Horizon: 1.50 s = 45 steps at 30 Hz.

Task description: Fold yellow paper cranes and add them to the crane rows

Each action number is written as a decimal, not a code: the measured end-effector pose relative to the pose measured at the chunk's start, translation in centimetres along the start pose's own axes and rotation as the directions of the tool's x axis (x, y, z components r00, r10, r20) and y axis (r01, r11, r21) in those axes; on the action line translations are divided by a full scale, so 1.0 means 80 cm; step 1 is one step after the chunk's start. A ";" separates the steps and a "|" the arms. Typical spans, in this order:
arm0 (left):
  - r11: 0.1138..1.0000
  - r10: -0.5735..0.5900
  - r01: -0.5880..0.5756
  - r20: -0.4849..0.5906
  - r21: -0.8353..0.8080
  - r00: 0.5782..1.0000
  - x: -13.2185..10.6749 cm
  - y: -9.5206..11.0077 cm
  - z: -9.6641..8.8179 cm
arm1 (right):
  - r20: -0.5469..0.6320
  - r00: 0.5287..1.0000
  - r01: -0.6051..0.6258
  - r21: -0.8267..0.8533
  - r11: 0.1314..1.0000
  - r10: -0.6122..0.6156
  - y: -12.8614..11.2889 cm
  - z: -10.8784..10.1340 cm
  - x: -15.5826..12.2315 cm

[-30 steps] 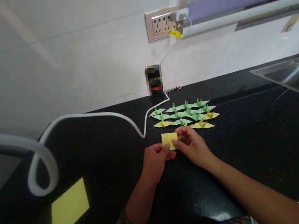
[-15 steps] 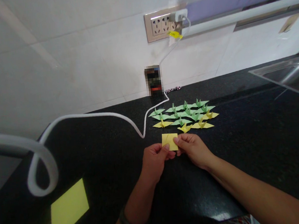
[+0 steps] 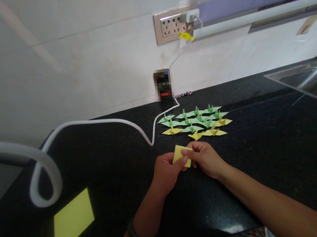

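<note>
Both my hands hold a small folded yellow paper (image 3: pixel 179 154) just above the black counter (image 3: pixel 264 152). My left hand (image 3: pixel 166 170) pinches its lower left edge with thumb and fingers closed. My right hand (image 3: pixel 205 158) pinches its right side, the thumb lying across the paper. The paper is tilted, one corner up. Just beyond my hands lie several folded paper cranes (image 3: pixel 197 122), green ones at the back and yellow ones in front.
A flat yellow paper square (image 3: pixel 71 222) lies at the near left. A white cable (image 3: pixel 96 124) runs from the wall socket (image 3: pixel 173 25) across the counter and loops at the left. A small dark device (image 3: pixel 163 84) stands against the wall. A steel sink (image 3: pixel 310 80) is at the right.
The yellow paper has turned from lying square to a tilted angle between my fingers. My right thumb has moved onto it. Both hands stay in the same spot.
</note>
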<state>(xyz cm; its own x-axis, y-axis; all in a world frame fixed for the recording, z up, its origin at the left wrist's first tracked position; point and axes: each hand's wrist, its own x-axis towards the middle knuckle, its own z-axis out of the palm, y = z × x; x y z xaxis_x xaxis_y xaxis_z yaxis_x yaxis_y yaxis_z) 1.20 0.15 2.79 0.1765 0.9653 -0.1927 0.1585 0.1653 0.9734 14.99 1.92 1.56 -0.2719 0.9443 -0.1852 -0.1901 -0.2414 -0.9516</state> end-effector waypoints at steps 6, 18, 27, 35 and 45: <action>0.996 -0.023 0.024 0.013 -0.084 1.000 0.001 0.003 0.001 | -0.042 0.999 -0.024 0.092 0.996 0.028 -0.003 0.001 0.002; 0.958 -0.103 0.009 -0.315 -0.288 0.944 0.014 0.002 -0.019 | -0.171 0.965 0.167 -0.183 0.969 -0.199 -0.006 -0.008 0.000; 0.802 -0.304 0.311 0.101 -0.509 0.947 0.008 0.009 -0.015 | 0.181 0.832 0.543 -0.452 0.708 -0.524 -0.014 -0.007 -0.006; 0.861 -0.228 0.126 -0.153 -0.492 0.961 0.014 0.000 -0.014 | 0.255 0.736 0.595 -0.685 0.420 -0.627 -0.014 -0.015 -0.006; 0.819 -0.219 0.128 -0.098 -0.559 0.971 0.012 0.005 -0.010 | 0.220 0.751 0.562 -0.707 0.429 -0.622 -0.007 -0.011 -0.002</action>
<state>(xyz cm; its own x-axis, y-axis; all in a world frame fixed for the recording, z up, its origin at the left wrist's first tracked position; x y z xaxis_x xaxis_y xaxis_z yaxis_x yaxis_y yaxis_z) 0.68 1.29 3.06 0.0417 0.9208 -0.3877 -0.3910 0.3721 0.8418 15.99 2.09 1.89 -0.2933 0.8105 0.5071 0.4321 0.5855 -0.6859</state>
